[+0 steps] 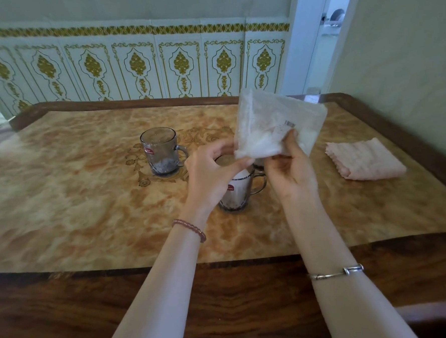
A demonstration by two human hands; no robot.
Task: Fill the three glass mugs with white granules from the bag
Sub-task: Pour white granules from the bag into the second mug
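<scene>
A clear plastic bag (271,124) of white granules is held tilted above a glass mug (237,191) near the table's middle. My left hand (211,169) pinches the bag's lower left corner. My right hand (292,164) grips the bag's lower edge from below. That mug holds white granules up near its rim and is partly hidden by my left hand. A second glass mug (160,150) stands upright to the left, with only a little white at its bottom. A sliver of dark glass (258,164) shows behind my hands; what it belongs to I cannot tell.
A folded pink cloth (363,159) lies on the right of the table. The marbled tabletop (75,204) has a raised dark wooden rim (224,299) all round. A patterned wall stands behind the far edge.
</scene>
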